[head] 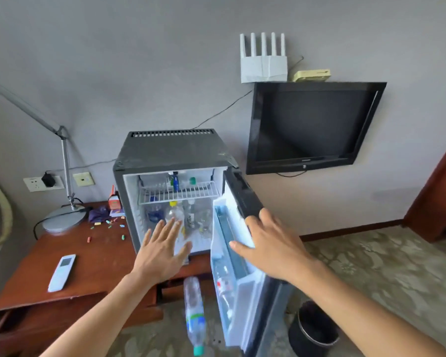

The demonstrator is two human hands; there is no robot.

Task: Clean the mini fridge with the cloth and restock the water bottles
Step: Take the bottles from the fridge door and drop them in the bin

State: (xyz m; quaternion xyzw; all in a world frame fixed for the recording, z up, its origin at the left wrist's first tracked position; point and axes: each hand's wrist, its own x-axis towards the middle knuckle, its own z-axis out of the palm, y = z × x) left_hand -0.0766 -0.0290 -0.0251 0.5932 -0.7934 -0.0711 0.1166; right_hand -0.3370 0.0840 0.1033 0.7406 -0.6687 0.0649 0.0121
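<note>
Though ajar, door (238, 228) before bin (313, 328).

Mini fridge (170, 150) on desk (93, 274), door (238, 253) open to the right. Bottles (174, 215) inside, under wire shelf (178, 193). Lamp (62, 215) and remote (61, 273) left of it; television (312, 124) on wall, right; bin (313, 328) on floor below door.

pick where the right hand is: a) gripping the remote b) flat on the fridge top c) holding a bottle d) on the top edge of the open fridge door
d: the right hand rests over the top edge of the open door with fingers spread, while the left hand reaches open toward the bottles inside the fridge.
</note>
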